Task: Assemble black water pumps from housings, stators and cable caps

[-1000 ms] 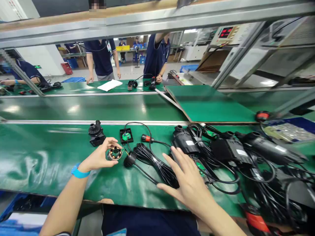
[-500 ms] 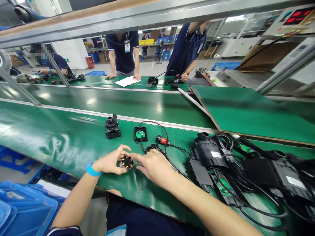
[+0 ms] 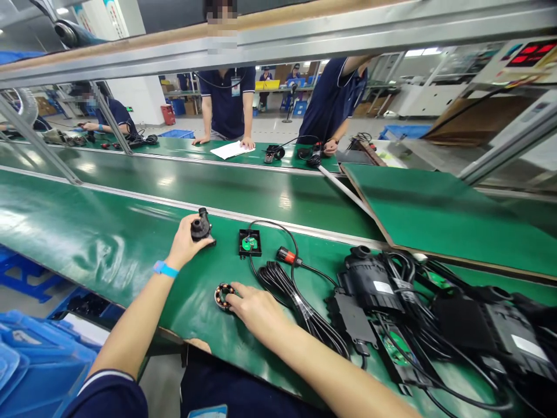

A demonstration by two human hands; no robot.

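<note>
My left hand [image 3: 186,246] reaches forward and closes round a small black pump housing [image 3: 201,226] on the green mat [image 3: 108,244]. My right hand [image 3: 256,307] holds a round copper-wound stator ring [image 3: 221,295] against the mat with pinched fingertips. Just beyond lie a square black cap with a green circuit board [image 3: 249,242], a coiled black cable [image 3: 287,287] and a red-tipped plug [image 3: 287,255].
A pile of black pump bodies [image 3: 374,281] and tangled cables fills the right of the mat. Behind runs a green conveyor belt [image 3: 217,186]. Three people in dark blue shirts work at the far bench [image 3: 243,152]. Blue crates [image 3: 35,360] stand at the lower left.
My left hand let go of the stator ring and moved forward onto the black pump housing. My right hand stayed on the ring, which now rests on the mat.
</note>
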